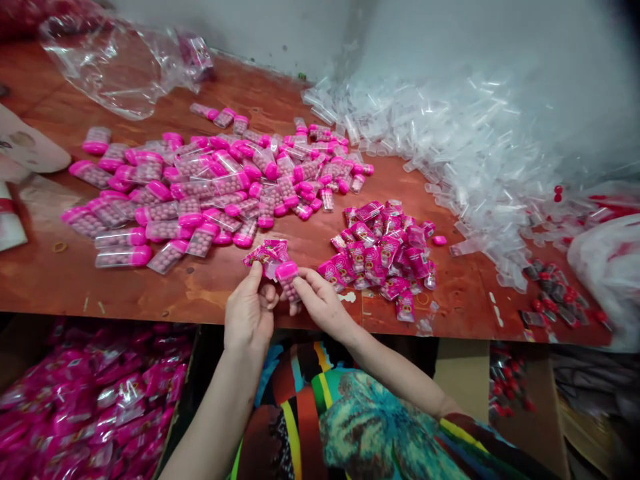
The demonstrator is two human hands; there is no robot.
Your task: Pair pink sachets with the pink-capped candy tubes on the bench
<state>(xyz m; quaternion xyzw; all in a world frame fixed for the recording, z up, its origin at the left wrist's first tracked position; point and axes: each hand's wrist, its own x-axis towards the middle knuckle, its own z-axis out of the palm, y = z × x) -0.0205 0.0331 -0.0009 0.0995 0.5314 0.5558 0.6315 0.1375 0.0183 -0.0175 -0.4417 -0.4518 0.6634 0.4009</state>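
Near the table's front edge, my right hand (317, 297) pinches a small clear candy container (289, 280) with a pink cap, full of pink balls. Close beside it, my left hand (253, 303) has its fingers closed on a pink printed wrapper (267, 253); the wrapper looks crumpled, and I cannot tell whether anything is inside. Beyond my hands and to the left lies a wide heap of pink-capped candy containers (220, 177). A pile of small pink printed packets (377, 250) rests to the right of my right hand.
Clear empty plastic tubes (450, 140) are heaped along the wall at right. Dark red-capped pieces (557, 293) and a white plastic bag (610, 273) lie at the right end. Below the table's left front edge is a box of pink packets (95, 393). A clear bag (120, 67) lies back left.
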